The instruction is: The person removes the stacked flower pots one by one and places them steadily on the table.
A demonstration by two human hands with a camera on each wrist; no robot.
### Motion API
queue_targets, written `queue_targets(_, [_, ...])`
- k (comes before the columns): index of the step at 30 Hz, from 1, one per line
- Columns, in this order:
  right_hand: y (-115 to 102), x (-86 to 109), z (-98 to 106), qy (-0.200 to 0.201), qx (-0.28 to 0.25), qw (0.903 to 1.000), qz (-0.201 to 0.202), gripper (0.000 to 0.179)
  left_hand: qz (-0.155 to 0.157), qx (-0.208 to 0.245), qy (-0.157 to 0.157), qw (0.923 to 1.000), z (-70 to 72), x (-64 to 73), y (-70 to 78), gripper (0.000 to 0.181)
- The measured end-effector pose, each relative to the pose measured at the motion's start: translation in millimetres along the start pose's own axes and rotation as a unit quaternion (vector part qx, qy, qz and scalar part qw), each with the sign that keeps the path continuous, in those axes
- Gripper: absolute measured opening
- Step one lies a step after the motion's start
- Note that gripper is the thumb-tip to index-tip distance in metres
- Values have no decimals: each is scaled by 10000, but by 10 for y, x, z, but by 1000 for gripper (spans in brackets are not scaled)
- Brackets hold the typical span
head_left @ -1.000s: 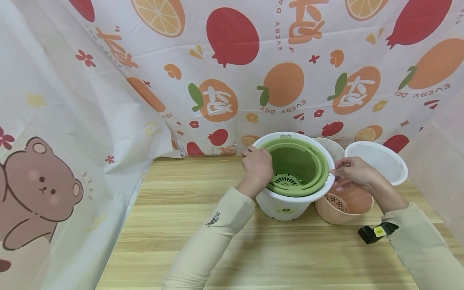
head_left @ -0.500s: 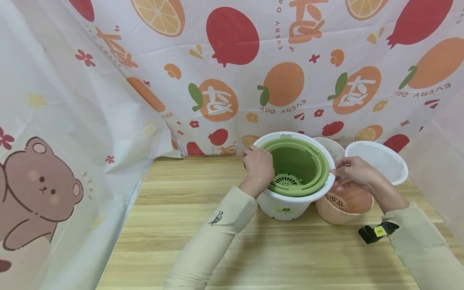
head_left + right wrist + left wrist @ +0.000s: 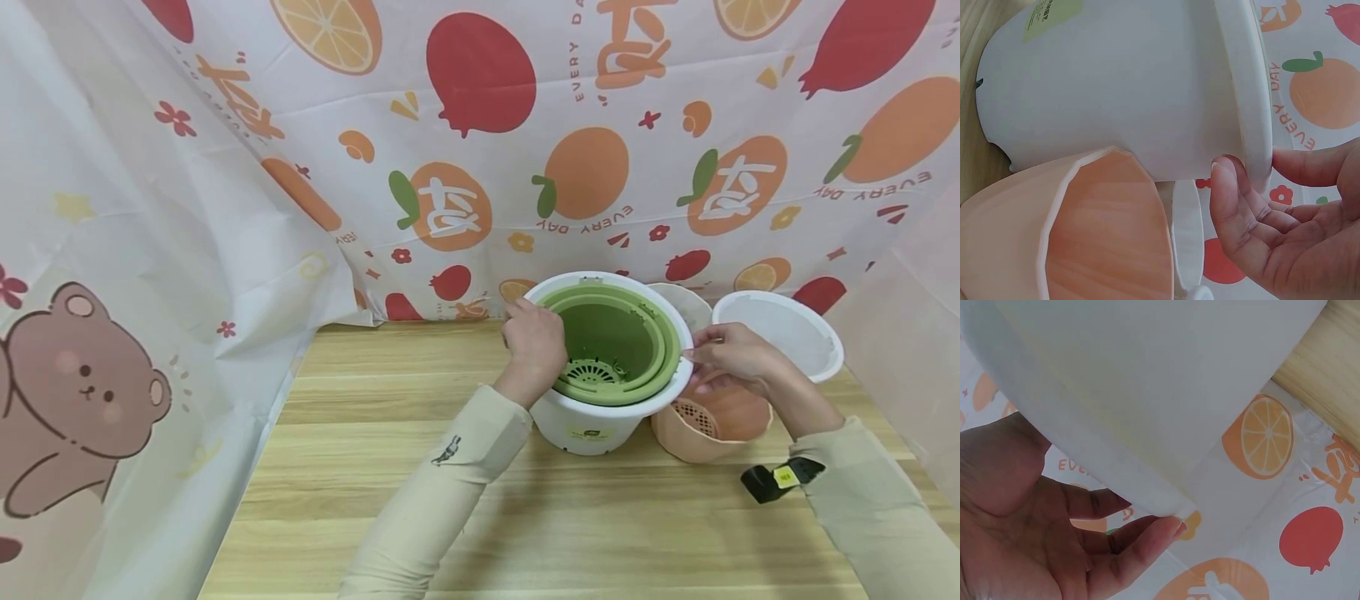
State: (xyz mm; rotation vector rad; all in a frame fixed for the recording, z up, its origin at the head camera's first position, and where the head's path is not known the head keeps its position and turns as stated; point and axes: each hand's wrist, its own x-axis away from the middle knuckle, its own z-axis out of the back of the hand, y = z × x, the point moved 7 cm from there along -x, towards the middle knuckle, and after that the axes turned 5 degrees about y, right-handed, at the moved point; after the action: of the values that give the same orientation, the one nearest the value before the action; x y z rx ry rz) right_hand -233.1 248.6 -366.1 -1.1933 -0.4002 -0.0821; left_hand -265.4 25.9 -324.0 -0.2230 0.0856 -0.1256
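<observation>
A white flowerpot (image 3: 581,425) with a yellowish label stands upright on the table, and green pots (image 3: 611,333) with a slotted bottom sit nested inside it. At its left rim my left hand (image 3: 534,337) holds on with curled fingers; in the left wrist view the fingertips curl under the white rim (image 3: 1104,465). My right hand (image 3: 738,357) pinches the right rim, thumb on top and fingers beneath the lip, as the right wrist view shows. Partly under that hand, a peach flowerpot (image 3: 701,446) with holes in its bottom leans on its side.
Behind the peach pot is another whitish pot (image 3: 686,304), partly hidden. A white round container (image 3: 834,358) stands at the far right, its opening tilted forward. The wooden table (image 3: 360,467) meets a fruit-print curtain (image 3: 517,192) at the back.
My left hand and forearm have shifted slightly to the right along the rim. The pots and my right hand look unmoved.
</observation>
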Motion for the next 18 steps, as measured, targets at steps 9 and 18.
queue_targets(9, [10,-14,3,-13,18,10000,-18,36,-9,23,-63,10000,3,-11,-1,22])
queue_targets(18, [-11,-2,-1,-22,77,10000,-37,36,-58,286,-76,9995,14,-37,-45,22])
